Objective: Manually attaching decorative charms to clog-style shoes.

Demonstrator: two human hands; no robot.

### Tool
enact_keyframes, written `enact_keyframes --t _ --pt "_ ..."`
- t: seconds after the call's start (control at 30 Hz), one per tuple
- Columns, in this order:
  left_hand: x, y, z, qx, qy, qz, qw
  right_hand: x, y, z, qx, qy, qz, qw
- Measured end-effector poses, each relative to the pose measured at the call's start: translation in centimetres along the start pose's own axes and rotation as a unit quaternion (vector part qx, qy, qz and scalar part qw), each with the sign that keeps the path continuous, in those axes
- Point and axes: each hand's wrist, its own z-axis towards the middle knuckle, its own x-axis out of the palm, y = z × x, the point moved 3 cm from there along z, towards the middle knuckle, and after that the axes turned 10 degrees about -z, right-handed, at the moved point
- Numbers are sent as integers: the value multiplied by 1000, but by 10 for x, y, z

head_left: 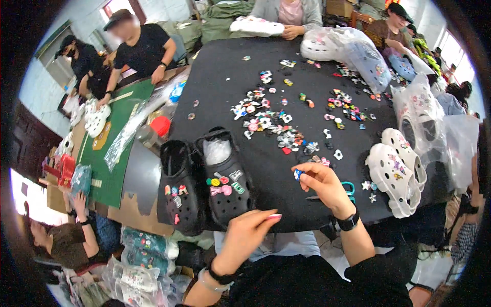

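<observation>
A black-covered worktop [266, 169] fills the middle of the view. A small blue charm [297, 174] is pinched between the fingertips of the right hand [322, 184], held just above the cloth near the front edge. The left hand [245, 233] is kept loosely open with nothing in it, at the front edge just beside a pair of black clogs [204, 179] already studded with coloured charms. A scatter of loose charms [286, 117] is spread across the centre, and a pair of white clogs [399, 169] is set by the right edge. Bagged white clogs [348, 51] are piled at the far right corner. A green mat [117, 148] is laid on a neighbouring table to the left, where other people are seated.
</observation>
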Motion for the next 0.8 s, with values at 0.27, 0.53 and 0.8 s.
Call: enact_keyframes --t 0.27,0.53,0.8 --pt "66 51 48 87 6 168 982 30 -8 -13 -17 -33 23 999" --pt "21 33 1 -120 -2 -222 968 48 -15 -17 -25 -35 20 999" --pt "-46 21 -52 -122 -166 -303 930 123 -5 -18 -76 82 -86 990"
